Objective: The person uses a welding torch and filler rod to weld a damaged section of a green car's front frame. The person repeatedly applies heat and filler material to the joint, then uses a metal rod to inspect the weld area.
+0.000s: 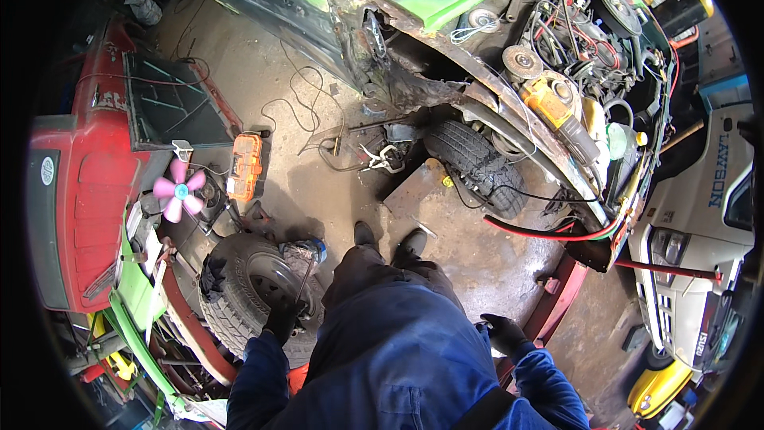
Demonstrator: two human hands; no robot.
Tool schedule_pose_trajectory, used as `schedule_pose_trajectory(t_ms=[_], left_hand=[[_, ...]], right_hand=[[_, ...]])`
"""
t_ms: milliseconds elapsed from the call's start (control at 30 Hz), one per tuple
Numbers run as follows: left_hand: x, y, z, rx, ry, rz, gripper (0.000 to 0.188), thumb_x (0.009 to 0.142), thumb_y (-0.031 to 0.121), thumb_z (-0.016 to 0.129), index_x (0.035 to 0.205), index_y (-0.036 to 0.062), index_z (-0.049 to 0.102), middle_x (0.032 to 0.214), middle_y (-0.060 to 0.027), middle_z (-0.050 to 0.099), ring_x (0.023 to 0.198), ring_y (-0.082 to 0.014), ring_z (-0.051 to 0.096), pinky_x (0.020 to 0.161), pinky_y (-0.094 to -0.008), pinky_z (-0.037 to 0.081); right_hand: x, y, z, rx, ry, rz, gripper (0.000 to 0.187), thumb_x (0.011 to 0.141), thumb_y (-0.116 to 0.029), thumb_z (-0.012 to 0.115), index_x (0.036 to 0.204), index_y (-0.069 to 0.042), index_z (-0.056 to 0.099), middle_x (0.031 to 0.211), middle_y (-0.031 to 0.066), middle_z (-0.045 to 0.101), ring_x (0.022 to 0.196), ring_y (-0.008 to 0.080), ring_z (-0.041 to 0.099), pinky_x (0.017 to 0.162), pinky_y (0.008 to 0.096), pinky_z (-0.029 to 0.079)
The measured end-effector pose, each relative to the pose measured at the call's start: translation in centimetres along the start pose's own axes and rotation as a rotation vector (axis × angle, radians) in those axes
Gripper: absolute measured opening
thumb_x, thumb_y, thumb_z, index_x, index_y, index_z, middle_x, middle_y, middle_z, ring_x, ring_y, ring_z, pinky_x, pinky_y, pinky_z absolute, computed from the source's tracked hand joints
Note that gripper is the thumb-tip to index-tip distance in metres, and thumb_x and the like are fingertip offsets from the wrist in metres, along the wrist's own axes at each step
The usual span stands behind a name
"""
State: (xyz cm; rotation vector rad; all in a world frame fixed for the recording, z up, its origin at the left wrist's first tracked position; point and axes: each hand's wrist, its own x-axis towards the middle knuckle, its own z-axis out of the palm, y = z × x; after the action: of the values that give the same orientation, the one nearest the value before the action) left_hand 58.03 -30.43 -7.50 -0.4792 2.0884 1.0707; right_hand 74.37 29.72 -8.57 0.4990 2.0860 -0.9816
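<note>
My left hand [280,319], in a black glove, hangs beside a large off-road tyre [240,291] on a steel wheel. Its fingers look closed round a thin metal rod [305,280] that slants up across the wheel; the grip itself is partly hidden. My right hand [504,334], also gloved in black, hangs low at my right side near a red metal beam [559,291]. Its fingers are curled, and a small dark bit shows at their tips, too little to name. Against the tyre's far side sits a crumpled bag with a blue edge [312,251].
Ahead stands a green car body [454,8] with an exposed engine, an angle grinder [557,111] on its wing and a bare front wheel [469,163]. A metal plate [418,189] and cables lie on the floor. At left are a red body [95,183], pink fan [179,191] and orange case [245,166].
</note>
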Motion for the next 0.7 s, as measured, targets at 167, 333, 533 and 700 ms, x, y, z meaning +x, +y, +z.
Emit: schedule_pose_trajectory(t_ms=[167,333,533,700], left_hand=[[-0.9,-4.5,2.3,-0.008,0.099,0.083,0.035,0.104,0.035,0.064,0.108,0.0016,0.073,0.086,-0.0102,0.076,0.059,-0.0195,0.067,0.052,-0.0359,0.053],[-3.3,-7.2,3.7,-0.106,0.091,-0.171,0.029,0.101,0.029,0.066,0.102,0.0011,0.074,0.084,-0.0101,0.077,0.057,-0.0169,0.066,0.050,-0.0340,0.050],[-0.5,-9.1,1.4,0.112,-0.027,0.094,0.022,0.100,0.022,0.064,0.090,0.0023,0.069,0.073,-0.0084,0.068,0.055,-0.0162,0.061,0.050,-0.0335,0.046],[8.3,-3.9,-4.4,0.267,-0.174,-0.168,0.025,0.099,0.025,0.066,0.103,0.0006,0.071,0.087,-0.0178,0.073,0.081,-0.0310,0.072,0.071,-0.0453,0.055]], right_hand=[[3.1,-6.2,-4.5,-0.208,-0.040,-0.038,0.056,0.097,-0.051,0.070,0.136,-0.010,0.071,0.118,0.0218,0.077,0.111,0.0420,0.072,0.099,0.0493,0.056],[6.9,-12.9,-7.1,-0.291,0.052,-0.163,0.054,0.097,-0.050,0.072,0.135,-0.012,0.071,0.114,0.0197,0.076,0.107,0.0412,0.072,0.094,0.0496,0.058],[9.8,-19.5,-7.8,-0.185,0.078,-0.189,0.054,0.098,-0.048,0.070,0.137,-0.011,0.069,0.117,0.0191,0.076,0.107,0.0400,0.073,0.093,0.0484,0.057],[10.4,-21.5,-6.7,-0.070,0.102,-0.015,0.056,0.098,-0.047,0.071,0.140,-0.010,0.068,0.115,0.0204,0.077,0.107,0.0410,0.073,0.094,0.0488,0.057]])
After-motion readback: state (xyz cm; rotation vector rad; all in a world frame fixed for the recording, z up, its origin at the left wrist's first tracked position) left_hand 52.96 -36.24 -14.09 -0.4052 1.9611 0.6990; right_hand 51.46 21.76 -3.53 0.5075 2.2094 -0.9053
